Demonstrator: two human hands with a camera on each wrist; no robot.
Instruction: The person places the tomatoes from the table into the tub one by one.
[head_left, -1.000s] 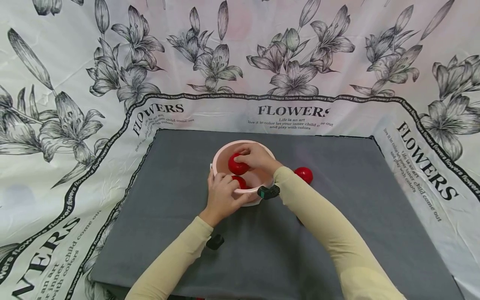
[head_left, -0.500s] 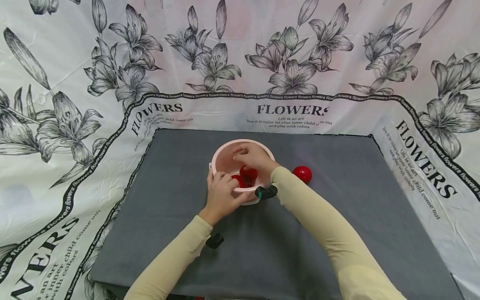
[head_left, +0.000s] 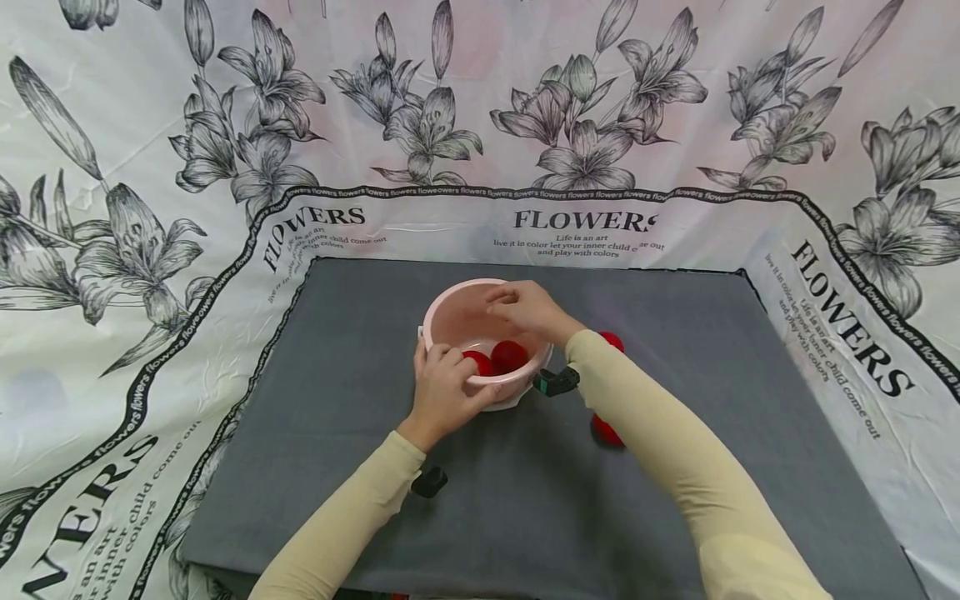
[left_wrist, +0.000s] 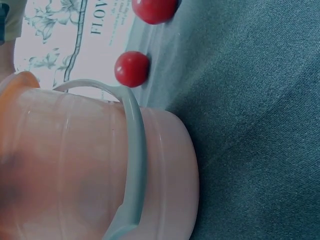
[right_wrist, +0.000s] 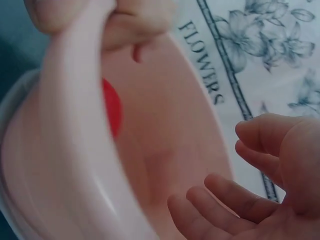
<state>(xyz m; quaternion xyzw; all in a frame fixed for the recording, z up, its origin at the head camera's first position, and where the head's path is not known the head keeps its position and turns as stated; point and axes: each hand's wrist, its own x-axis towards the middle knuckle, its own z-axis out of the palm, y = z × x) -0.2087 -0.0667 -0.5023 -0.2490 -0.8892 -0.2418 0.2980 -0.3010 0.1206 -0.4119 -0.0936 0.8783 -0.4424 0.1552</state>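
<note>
A pink bucket stands tilted toward me on the grey table. My left hand grips its near left rim, fingers over the edge and thumb on the outside. Inside lie two red balls, one at the right and another partly behind the left fingers. Over the bucket's right far side hovers my right hand, holding nothing; its fingers look loosely spread in the right wrist view. Right of the bucket are two more red balls, a far one and a near one, both partly covered by the right sleeve.
A light grey carrying handle hangs down the bucket's side in the left wrist view. Behind the grey tabletop rises a white flower-printed cloth, which also runs along both sides.
My right hand has let go of a red ball, which dropped into the bucket beside the other one. That hand has since moved up and to the right; the left stays on the rim.
</note>
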